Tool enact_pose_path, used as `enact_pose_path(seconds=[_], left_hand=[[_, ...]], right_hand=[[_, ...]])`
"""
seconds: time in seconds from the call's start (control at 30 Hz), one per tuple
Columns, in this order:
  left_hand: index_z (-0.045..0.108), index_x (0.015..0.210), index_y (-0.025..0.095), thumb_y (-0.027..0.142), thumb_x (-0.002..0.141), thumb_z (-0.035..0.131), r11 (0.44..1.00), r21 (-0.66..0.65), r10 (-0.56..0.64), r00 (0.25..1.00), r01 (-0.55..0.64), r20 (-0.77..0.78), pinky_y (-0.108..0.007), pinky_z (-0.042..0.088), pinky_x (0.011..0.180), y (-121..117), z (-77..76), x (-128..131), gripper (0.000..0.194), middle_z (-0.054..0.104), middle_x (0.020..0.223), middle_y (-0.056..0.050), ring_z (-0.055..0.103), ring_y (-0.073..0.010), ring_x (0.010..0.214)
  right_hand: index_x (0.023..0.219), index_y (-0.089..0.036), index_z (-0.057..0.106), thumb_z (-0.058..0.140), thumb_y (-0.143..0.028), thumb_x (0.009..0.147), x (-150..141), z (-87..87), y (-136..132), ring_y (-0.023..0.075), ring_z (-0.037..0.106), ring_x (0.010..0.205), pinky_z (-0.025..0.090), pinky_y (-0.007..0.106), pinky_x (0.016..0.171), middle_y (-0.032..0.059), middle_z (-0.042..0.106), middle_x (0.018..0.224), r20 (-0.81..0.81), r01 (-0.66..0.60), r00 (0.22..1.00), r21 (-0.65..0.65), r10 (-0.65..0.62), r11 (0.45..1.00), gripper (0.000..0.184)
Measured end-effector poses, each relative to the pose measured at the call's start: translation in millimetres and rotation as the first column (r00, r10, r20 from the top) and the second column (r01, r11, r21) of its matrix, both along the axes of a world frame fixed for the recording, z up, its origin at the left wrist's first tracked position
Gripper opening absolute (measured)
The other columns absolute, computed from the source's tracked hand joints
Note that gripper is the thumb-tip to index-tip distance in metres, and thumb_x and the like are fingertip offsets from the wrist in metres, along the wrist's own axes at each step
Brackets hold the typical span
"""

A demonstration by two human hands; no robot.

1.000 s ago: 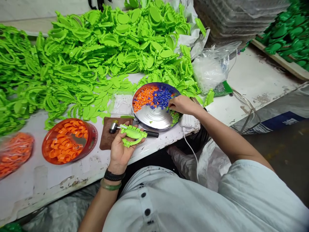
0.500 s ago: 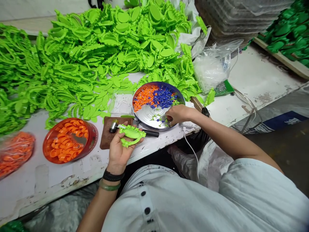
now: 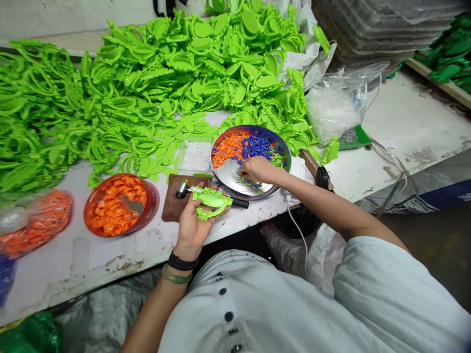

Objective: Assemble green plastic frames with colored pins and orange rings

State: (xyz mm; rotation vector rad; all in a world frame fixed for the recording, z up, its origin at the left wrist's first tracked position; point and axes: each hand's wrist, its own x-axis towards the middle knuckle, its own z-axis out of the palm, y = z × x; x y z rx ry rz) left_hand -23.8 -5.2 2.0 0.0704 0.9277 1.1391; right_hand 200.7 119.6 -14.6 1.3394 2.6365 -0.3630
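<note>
In the head view my left hand (image 3: 192, 229) is closed around the lower side of a bright green plastic frame piece (image 3: 212, 200) with a toothed edge and an oval panel. Behind that piece lies a hammer (image 3: 241, 203), its metal head resting on a brown block (image 3: 170, 208). Over a round metal tin (image 3: 228, 175) is my right hand (image 3: 260, 169), fingertips pinched together. Whatever is between them is hidden. The tin contains small orange pieces (image 3: 230, 147), blue pieces (image 3: 255, 145) and a few green ones.
Green plastic parts (image 3: 147, 88) are heaped along the back. A clear tray of white pieces (image 3: 195, 156) stands left of the tin. Farther left are a red tub (image 3: 151, 206) of orange rings and a bag of orange parts (image 3: 55, 220). A white cable (image 3: 300, 230) hangs off the table edge.
My right hand has moved left across the tin, from its right side toward the middle. My left hand keeps hold of the green frame piece. The whole view has shifted slightly.
</note>
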Motion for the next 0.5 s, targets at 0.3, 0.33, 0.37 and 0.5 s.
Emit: enact_pose_path(seconds=[0.3, 0.33, 0.37, 0.5], left_hand=[[0.056, 0.120, 0.021, 0.012, 0.084, 0.049, 1.000, 0.013, -0.025, 0.998, 0.024, 0.049, -0.058, 0.058, 0.087, -2, -2.8, 15, 0.037, 0.069, 0.114, -0.008, 0.069, -0.0287, 0.102], [0.056, 0.118, 0.020, 0.011, 0.084, 0.048, 1.000, 0.008, -0.016, 0.999, 0.016, 0.051, -0.059, 0.057, 0.087, -2, -2.8, 16, 0.036, 0.071, 0.109, -0.007, 0.069, -0.0282, 0.101], [0.057, 0.116, 0.020, 0.010, 0.084, 0.047, 1.000, 0.003, -0.007, 0.999, 0.007, 0.050, -0.059, 0.057, 0.088, -2, -2.6, 17, 0.035, 0.071, 0.104, -0.006, 0.070, -0.0276, 0.099], [0.057, 0.109, 0.019, 0.009, 0.082, 0.046, 1.000, -0.001, 0.024, 0.999, -0.024, 0.031, -0.058, 0.058, 0.087, -3, -1.2, 19, 0.030, 0.071, 0.095, -0.003, 0.071, -0.0243, 0.089]], right_hand=[[0.083, -0.015, 0.068, 0.072, -0.041, 0.076, -47, 11.8, -46, 0.0143, 0.062, 0.064, 0.046, 0.025, 0.057, 0.0044, 0.072, 0.077, -0.799, 0.076, 0.297, -0.526, -0.522, 0.847, 0.027], [0.081, -0.015, 0.068, 0.073, -0.041, 0.076, -54, 12.1, -52, 0.0136, 0.060, 0.061, 0.045, 0.025, 0.055, 0.0035, 0.070, 0.073, -0.797, 0.074, 0.278, -0.540, -0.537, 0.839, 0.027], [0.080, -0.015, 0.069, 0.073, -0.041, 0.076, -60, 12.0, -57, 0.0129, 0.059, 0.058, 0.044, 0.025, 0.053, 0.0028, 0.069, 0.070, -0.795, 0.091, 0.272, -0.539, -0.542, 0.837, 0.026], [0.078, -0.016, 0.072, 0.071, -0.036, 0.078, -71, 10.2, -66, 0.0124, 0.059, 0.061, 0.043, 0.025, 0.057, 0.0023, 0.071, 0.071, -0.814, 0.191, 0.330, -0.438, -0.478, 0.878, 0.020]])
